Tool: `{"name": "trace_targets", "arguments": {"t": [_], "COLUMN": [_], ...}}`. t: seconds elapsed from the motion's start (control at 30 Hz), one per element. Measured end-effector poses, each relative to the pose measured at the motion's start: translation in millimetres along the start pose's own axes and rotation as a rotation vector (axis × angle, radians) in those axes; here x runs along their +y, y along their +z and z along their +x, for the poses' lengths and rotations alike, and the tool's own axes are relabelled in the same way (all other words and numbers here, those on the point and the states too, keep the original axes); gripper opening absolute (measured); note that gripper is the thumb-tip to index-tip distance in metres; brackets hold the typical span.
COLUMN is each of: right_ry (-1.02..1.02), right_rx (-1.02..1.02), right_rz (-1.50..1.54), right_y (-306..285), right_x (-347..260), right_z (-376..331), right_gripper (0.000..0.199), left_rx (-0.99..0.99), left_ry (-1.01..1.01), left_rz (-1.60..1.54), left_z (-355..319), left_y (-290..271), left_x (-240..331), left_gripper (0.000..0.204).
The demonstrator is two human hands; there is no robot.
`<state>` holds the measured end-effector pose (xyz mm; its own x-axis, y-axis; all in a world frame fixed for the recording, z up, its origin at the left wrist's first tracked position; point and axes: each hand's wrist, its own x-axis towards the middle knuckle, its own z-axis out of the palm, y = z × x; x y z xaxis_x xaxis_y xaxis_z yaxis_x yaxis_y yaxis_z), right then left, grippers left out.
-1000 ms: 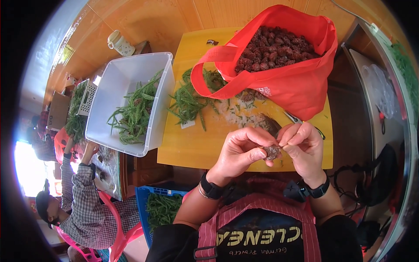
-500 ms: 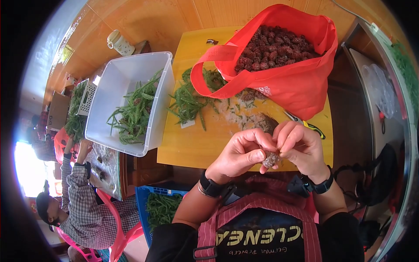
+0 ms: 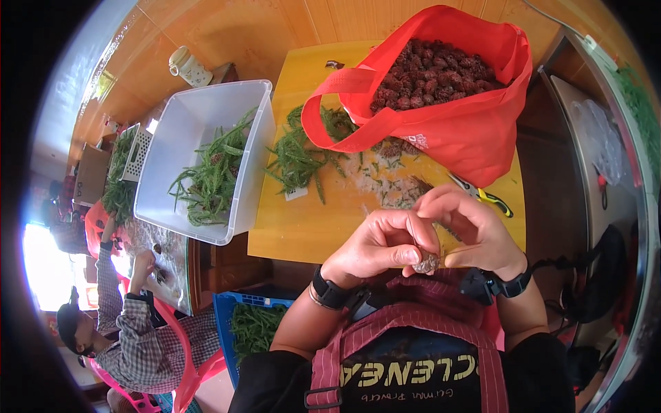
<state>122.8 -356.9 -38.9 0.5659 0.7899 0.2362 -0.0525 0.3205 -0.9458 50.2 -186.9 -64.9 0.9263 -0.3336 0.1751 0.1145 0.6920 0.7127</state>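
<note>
1. At the near edge of the yellow, flat worktop [image 3: 310,230], held just above it: small brown, scaly, rounded cone [image 3: 426,262].
2. Left hand [image 3: 368,249]: gripping the cone, pinched between thumb and fingers.
3. Right hand [image 3: 485,237]: loosely curved, thumb and fingertips apart, thumb tip just beside the cone. Contact with cone: can't tell.
4. Behind the right hand's fingers: dark brown, thin-stranded bundle [image 3: 421,183], partly hidden, lying on the worktop.
5. Around that: pale crumbs and green snippets [image 3: 375,180] scattered on the yellow surface.
6. Beyond, far right part of worktop: bright red fabric tote bag [image 3: 475,134], mouth open, full of dark reddish-brown cones [image 3: 437,76]; one handle flops left.
7. Right of the bundle, near the bag's base: cutting tool with black-and-yellow handles [image 3: 497,202].
8. Left of bag, near its handle: loose pile of feathery green sprigs [image 3: 296,158], small white card [image 3: 296,193] partly under it.
9. Just left of that: clear, rectangular plastic bin [image 3: 169,131], more green sprigs inside.
10. Lower left, below worktop level: blue plastic crate [image 3: 227,310], green sprigs in it too.
11. Far left: co-worker in checked shirt [image 3: 148,344], at another table.
</note>
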Motion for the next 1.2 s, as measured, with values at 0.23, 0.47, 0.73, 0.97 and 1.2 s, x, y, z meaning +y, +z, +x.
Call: {"name": "trace_targets", "arguments": {"t": [0.23,0.47,0.73,0.97,1.2], "right_ry": [0.01,0.094,-0.004,0.117,-0.054], "right_rx": [-0.286,-0.132,-0.109,-0.029,-0.044], "right_rz": [-0.233,0.068,-0.046,0.038,-0.008], "right_y": [-9.1,-1.3,-2.8,-0.2,-0.5], "right_x": [1.8,5.7,8.4,2.3,7.1], "right_z": [8.5,3.3,3.2,2.2,3.5], "right_gripper": [0.068,0.042,0.03,0.022,0.018], "left_rx": [-0.083,-0.061,-0.005,0.072,0.077], "left_ry": [-0.219,-0.257,-0.033,-0.054,-0.097], "left_rz": [-0.043,-0.123,0.003,-0.024,0.023], "left_z": [-2.6,-5.2,-9.9,-13.0,-10.9], "left_y": [1.3,2.5,-2.4,0.2,3.3], "left_x": [5.9,1.0,-3.8,-3.6,-1.6], "left_gripper": [0.029,0.026,0.016,0.021,0.012]}}
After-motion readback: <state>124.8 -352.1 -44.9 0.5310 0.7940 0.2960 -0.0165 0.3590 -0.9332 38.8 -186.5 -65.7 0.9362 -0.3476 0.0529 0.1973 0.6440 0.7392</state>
